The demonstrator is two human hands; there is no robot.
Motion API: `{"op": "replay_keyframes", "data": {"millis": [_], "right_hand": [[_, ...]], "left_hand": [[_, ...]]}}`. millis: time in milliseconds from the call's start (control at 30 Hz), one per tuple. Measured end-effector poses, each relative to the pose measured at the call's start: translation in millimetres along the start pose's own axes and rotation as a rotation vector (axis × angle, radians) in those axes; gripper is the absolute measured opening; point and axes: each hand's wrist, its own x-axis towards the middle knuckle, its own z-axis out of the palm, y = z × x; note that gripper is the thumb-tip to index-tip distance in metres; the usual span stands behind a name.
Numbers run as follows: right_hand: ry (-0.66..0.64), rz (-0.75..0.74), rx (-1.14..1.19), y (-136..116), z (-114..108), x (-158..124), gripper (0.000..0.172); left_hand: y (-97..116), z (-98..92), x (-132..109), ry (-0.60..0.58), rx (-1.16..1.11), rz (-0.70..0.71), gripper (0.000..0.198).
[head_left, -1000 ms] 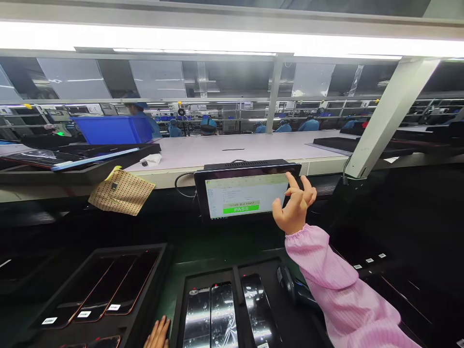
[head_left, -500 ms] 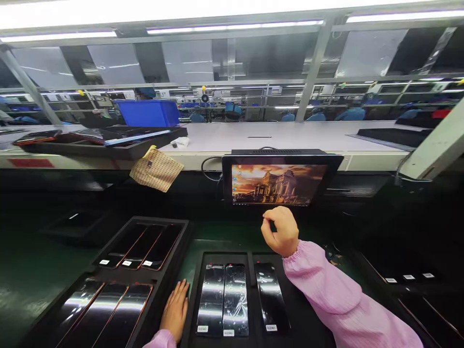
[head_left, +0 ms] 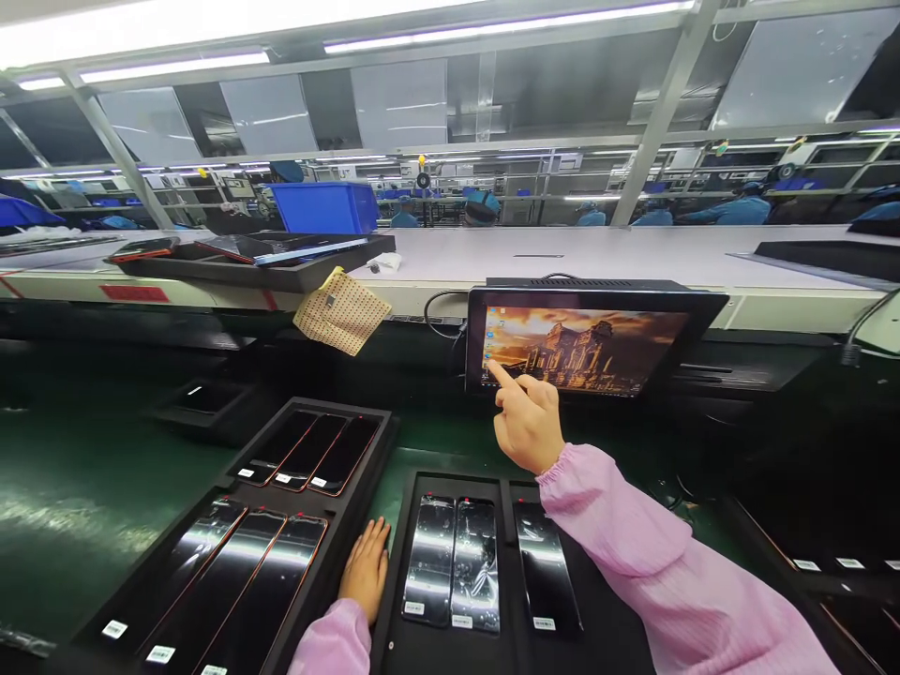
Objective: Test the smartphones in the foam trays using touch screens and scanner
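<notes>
My right hand (head_left: 527, 417) was raised to a wide black monitor (head_left: 591, 347), its index finger stretched toward the column of icons (head_left: 488, 335) at the left of the display. I could not tell whether the fingertip touched the glass. The display showed a sunset-coloured desktop picture of ruins, with no program window open, so I judged the work on it to be at an early point: an icon was singled out, and nothing was opened yet.

The dark panels were seated in their trays: three in the far compartment and three in the near one of the left tray (head_left: 343, 511), and two side by side plus a single one across the divider in the middle tray (head_left: 436, 652).

The monitor stood at the front edge of a white shelf (head_left: 457, 248), face toward me, its long axis running left to right along that edge. The panels' long axes ran away from me, labels at the near ends; those on the left leaned rightward as they receded.

My right hand's other fingers were folded in; I could not see into the palm. My left hand (head_left: 364, 572) lay flat between the two trays, fingers extended and close together, gripping nothing.
</notes>
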Motion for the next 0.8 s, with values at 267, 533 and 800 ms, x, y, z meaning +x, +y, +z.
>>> {"op": "replay_keyframes", "data": {"millis": [267,533,800], "right_hand": [[0.009,0.011,-0.054,-3,1,14,0.025],[0.003,0.016,-0.052,-3,-1,10,0.023],[-0.067,0.036,-0.073,0,3,13,0.021]], "left_hand": [[-1,2.1,1,0.016,0.027,0.008,0.043],[1,0.0,2,0.002,0.040,0.009,0.044],[-1,1.2,2,0.004,0.008,0.015,0.044]]}}
